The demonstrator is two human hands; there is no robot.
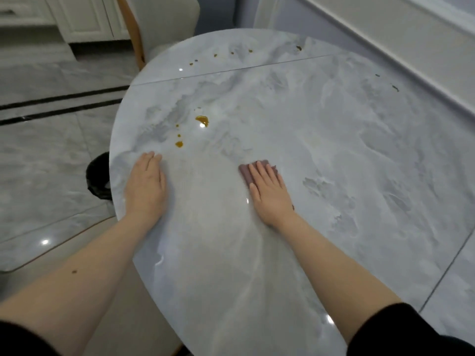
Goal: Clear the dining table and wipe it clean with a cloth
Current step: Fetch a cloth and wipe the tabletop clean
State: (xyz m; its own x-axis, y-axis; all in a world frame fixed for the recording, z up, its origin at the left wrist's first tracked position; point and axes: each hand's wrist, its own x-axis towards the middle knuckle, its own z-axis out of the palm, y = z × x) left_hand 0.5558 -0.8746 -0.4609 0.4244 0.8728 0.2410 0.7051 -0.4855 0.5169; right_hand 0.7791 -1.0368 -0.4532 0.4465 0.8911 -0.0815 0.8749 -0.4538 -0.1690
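Note:
A glossy grey-white marble dining table (321, 155) fills the view. My right hand (270, 194) lies flat with straight fingers, pressing a folded mauve cloth (246, 173) onto the tabletop. My left hand (146, 186) rests flat on the table near its left edge, holding nothing. An amber sauce spill (202, 120) with smaller drops (179, 143) sits just beyond my left hand. More small brown drops (215, 55) dot the far part of the table, and dark specks (395, 88) lie near the right edge.
A chair (159, 29) with a wooden frame and pale cushion stands at the table's far end. A black bin (99, 176) sits on the floor under the left edge. A white wall ledge (385, 47) runs along the right. White cabinets (84, 19) stand far left.

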